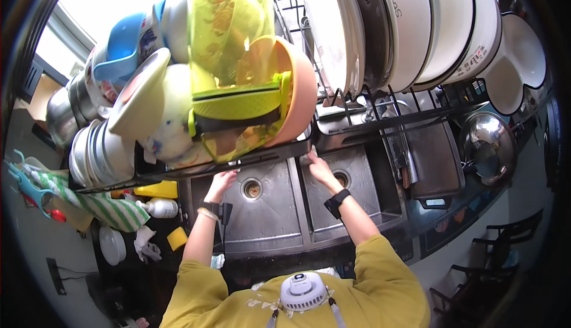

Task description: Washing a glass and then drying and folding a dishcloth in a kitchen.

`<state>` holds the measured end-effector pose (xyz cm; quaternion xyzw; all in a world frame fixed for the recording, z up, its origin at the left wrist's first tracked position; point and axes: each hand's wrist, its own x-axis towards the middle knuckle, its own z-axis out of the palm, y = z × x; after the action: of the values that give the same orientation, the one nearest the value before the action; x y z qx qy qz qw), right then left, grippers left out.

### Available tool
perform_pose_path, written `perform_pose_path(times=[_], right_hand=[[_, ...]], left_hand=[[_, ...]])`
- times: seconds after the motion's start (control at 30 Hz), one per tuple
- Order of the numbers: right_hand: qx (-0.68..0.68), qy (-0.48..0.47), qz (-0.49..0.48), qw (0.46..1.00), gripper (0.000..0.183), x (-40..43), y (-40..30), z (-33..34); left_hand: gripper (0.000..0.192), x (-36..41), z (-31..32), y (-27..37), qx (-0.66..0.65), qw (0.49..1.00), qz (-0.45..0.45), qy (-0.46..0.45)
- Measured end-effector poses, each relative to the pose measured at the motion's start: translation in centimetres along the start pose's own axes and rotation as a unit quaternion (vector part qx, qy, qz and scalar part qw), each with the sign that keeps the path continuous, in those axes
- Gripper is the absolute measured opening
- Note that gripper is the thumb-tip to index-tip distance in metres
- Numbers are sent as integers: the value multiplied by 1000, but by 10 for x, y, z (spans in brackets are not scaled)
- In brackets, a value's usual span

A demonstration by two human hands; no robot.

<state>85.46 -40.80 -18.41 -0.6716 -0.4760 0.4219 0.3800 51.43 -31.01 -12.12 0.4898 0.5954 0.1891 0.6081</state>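
Observation:
A double-bowl stainless steel sink point(263, 221) lies before me. Over the far part of its left bowl reaches my left hand point(222, 184), fingers curled near the underside of the black dish rack point(258, 155). Something small and white shows by those fingertips, too little of it to name. My right hand point(321, 169) is over the right bowl, near the divider, with its fingers pointing away under the rack's edge. The rack partly hides both hands' fingertips, so any grip is unclear. Bits of food sit in the left drain strainer point(253, 189).
Overhead, the rack carries bowls, a yellow-green transparent plastic container point(236, 105), a peach bowl point(303, 91) and upright plates point(406, 24). Left of the sink are a striped towel point(111, 207), a white bottle point(163, 208) and a yellow sponge point(177, 238). At right stand a dark rectangular pan point(435, 158) and a metal bowl point(488, 145).

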Motion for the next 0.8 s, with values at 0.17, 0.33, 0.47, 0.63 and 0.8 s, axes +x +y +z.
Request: perform_pose_path(times=[0.17,0.33,0.47,0.63,0.8], right_hand=[[444,-174,134,869,59,-76,-14,-21],[-49,-146,-89,984,38,-92,-17,37],[-122,44,-225,966,27,-125,-2,79],[-68,-10,-54,996,20,-201,-14,66],[-255,103,-204,940,16,-263,7,31]], left_hand=[[27,-95,28,1,22,992,62,-105],[28,-162,45,-25,33,986,81,-139],[28,-187,57,-30,29,985,92,-140],[29,-205,56,-38,33,982,114,-148],[28,-215,60,-48,32,987,104,-121]])
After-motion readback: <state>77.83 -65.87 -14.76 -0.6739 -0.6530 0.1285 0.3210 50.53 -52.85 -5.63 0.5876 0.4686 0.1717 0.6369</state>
